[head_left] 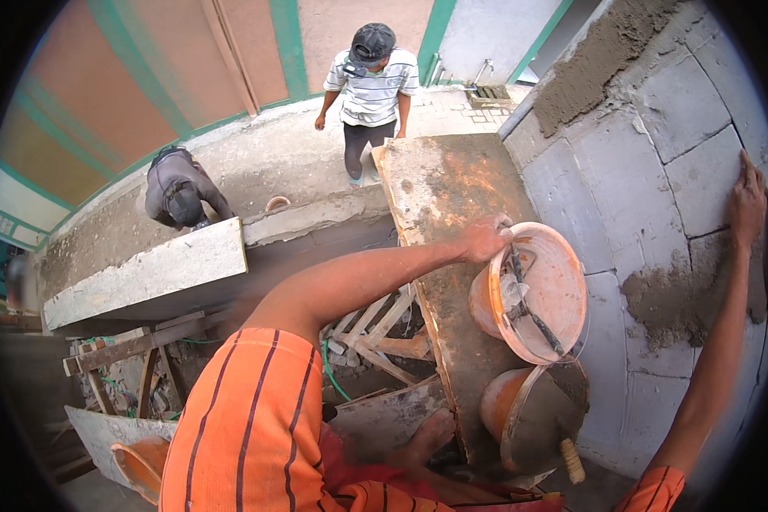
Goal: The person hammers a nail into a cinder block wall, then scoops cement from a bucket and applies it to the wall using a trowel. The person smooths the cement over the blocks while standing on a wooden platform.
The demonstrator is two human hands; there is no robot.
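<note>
My left hand (486, 238) is closed on the rim of an orange bucket (544, 256), which tilts so that its inside shows. In that bucket lie a dark-handled tool of unclear kind (533, 311) and a pale lump. My right hand (747, 203) rests against the grey block wall (631, 205) at the far right, fingers stretched upward, with nothing visible in it. Below the tilted bucket stands a second orange bucket (497, 401) full of grey mortar (546, 422). A wooden tool handle (572, 461) sticks out of the mortar.
Both buckets are on a mortar-stained plank platform (452, 179). Left of it, a gap holds wooden braces (380, 328) and a green hose (333, 375). Beyond are a pale board (145, 273), a bending person (179, 188) and a standing person (371, 94). Another orange bucket (141, 465) sits lower left.
</note>
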